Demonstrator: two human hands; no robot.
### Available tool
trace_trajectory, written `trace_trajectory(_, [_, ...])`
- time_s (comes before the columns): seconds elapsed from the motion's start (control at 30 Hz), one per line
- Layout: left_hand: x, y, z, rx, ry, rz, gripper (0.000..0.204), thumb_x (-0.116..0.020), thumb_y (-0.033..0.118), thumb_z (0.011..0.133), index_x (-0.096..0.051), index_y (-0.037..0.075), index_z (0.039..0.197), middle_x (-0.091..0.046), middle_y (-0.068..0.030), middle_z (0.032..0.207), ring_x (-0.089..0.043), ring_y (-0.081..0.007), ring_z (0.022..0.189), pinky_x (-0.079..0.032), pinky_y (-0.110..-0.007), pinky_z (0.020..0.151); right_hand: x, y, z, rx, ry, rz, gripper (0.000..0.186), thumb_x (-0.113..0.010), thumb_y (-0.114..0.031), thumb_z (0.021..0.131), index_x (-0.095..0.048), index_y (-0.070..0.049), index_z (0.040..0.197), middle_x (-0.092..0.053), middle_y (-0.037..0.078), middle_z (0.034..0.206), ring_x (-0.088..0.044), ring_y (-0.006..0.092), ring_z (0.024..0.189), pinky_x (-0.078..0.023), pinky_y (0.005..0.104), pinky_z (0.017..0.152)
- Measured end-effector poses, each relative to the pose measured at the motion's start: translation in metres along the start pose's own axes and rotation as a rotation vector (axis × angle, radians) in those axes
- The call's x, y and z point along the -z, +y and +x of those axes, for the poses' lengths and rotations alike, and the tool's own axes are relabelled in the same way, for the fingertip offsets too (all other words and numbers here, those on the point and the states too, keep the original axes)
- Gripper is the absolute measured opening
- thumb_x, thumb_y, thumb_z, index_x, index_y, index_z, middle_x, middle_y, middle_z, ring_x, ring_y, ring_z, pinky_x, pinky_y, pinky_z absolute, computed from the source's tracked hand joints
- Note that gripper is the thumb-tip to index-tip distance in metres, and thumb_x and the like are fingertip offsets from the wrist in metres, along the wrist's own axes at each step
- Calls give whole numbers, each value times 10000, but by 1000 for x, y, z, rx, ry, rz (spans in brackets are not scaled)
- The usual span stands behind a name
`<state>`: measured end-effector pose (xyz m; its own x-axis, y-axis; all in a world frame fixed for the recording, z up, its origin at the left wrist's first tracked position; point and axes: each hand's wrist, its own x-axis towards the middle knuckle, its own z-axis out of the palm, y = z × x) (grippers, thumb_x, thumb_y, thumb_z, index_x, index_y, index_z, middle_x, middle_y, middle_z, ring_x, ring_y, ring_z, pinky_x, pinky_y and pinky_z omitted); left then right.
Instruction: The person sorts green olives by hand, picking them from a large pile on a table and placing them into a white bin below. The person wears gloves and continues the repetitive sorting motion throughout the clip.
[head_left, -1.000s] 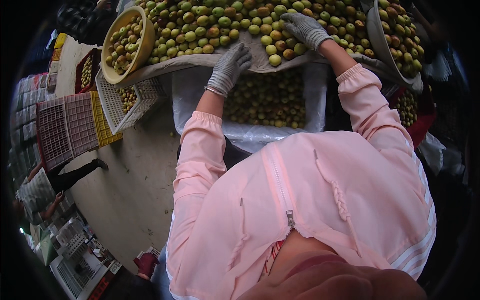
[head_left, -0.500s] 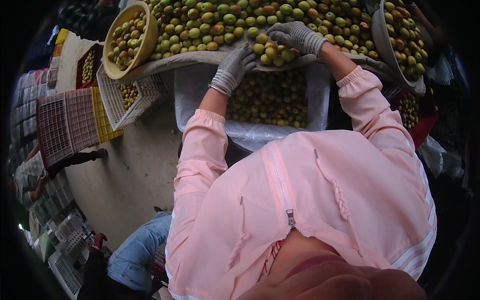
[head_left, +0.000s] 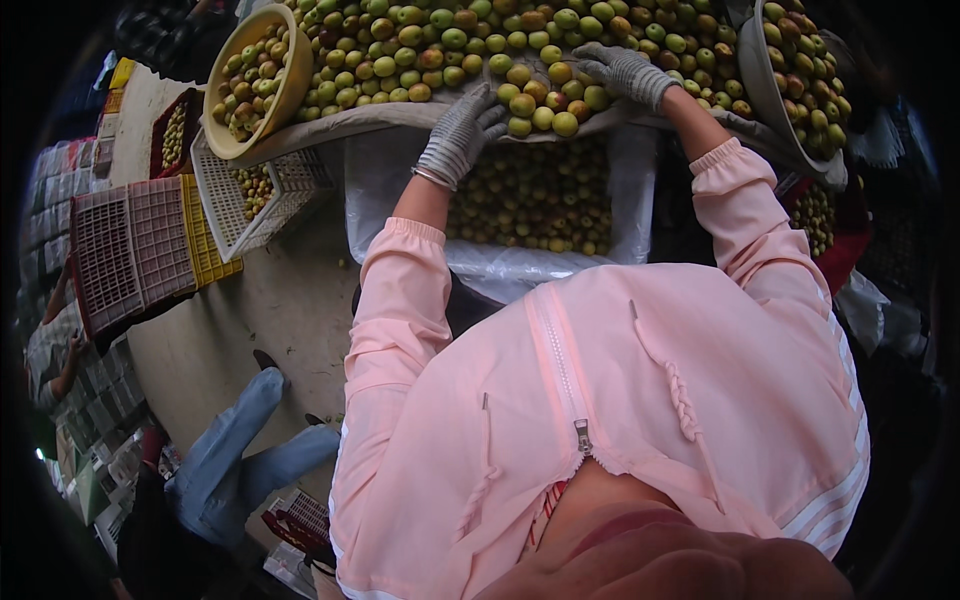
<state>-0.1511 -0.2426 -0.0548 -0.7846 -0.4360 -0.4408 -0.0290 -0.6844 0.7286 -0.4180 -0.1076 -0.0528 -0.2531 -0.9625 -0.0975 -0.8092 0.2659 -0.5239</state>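
Note:
Small round green fruits with reddish patches, like jujubes (head_left: 440, 40), lie heaped on a cloth-covered sorting surface at the top of the view. My left hand (head_left: 460, 138), in a striped grey glove, rests on the cloth edge left of a small cluster of these fruits (head_left: 540, 98). Its fingers are stretched out, with nothing in them. On the cluster's right, my gloved right hand (head_left: 630, 76) lies palm down against the heap, fingers extended and apart from each other. Below the cloth edge stands a plastic-lined box (head_left: 625, 235) holding many more of the fruits.
A yellow basin (head_left: 233, 148) of fruit tilts at the left, a pale basin (head_left: 765, 100) at the right. White crates (head_left: 230, 205) and stacked red and yellow crates (head_left: 135, 250) stand left. A person in blue jeans (head_left: 240, 450) is on the floor area behind.
My right hand has moved a little right, away from the cluster, which is more spread out. The left hand has barely shifted. The person in jeans has stepped, legs now apart.

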Motion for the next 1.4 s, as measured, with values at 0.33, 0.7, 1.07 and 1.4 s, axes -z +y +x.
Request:
trace_trajectory(0.33, [-2, 2, 4, -4, -2, -1, 529, -555, 304, 919, -371, 61, 1352, -381, -136, 1380, -453, -318, 1188, -476, -449, 903, -19, -34, 28, -16, 25, 101, 469, -474, -421, 924, -483, -143, 1301, -528, 105, 1296, -509, 290, 1176, -400, 351, 991])
trace_trajectory(0.7, [6, -2, 10, -42, -68, 62, 660, -590, 360, 888, -273, 143, 1424, -331, -117, 1421, -442, -306, 1196, -467, -439, 892, -38, -52, 50, 55, -44, 219, 434, -469, -383, 935, -511, -125, 1281, -556, 127, 1245, -528, 275, 1143, -401, 343, 972])
trace_trajectory(1.07, [-5, 8, 1, -9, -34, 117, 518, -590, 356, 884, -401, 165, 1327, -450, -76, 1290, -511, -244, 1130, -517, -433, 801, -36, -66, 45, 170, -51, 169, 369, -417, -320, 957, -535, -155, 1265, -580, 92, 1223, -571, 256, 1078, -433, 337, 941])
trace_trajectory(1.4, [19, -4, 15, -741, -85, 1526, 604, -585, -106, 741, -425, 15, 1310, -439, -172, 1349, -413, -306, 1264, -339, -331, 1070, -46, -53, 43, 105, -57, 150, 408, -471, -379, 924, -541, -151, 1255, -591, 105, 1194, -569, 282, 1075, -434, 356, 936])
